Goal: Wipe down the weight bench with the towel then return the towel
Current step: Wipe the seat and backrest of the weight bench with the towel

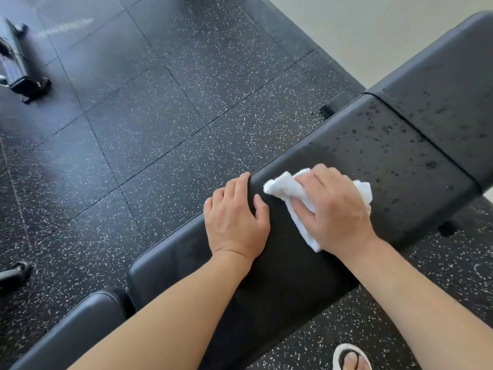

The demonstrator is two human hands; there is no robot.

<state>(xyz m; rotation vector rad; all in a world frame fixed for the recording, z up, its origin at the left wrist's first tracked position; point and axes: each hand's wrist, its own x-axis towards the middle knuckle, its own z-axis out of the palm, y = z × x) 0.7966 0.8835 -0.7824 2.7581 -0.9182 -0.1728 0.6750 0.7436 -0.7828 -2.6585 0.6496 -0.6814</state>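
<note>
A black padded weight bench [378,156] runs diagonally from the lower left to the upper right. Water droplets speckle its far pads, while the near part looks dry. A small white towel [282,188] lies bunched on the middle pad. My right hand [336,206] presses flat on top of the towel and holds it against the pad. My left hand [236,217] rests on the bench's left edge, fingers curled over the side and the thumb on top, just left of the towel.
Speckled black rubber floor tiles [149,129] surround the bench. A dark piece of gym equipment [21,65] stands on the floor at the far left. A white wall [373,28] rises beyond the bench. My sandalled foot [352,359] shows at the bottom right.
</note>
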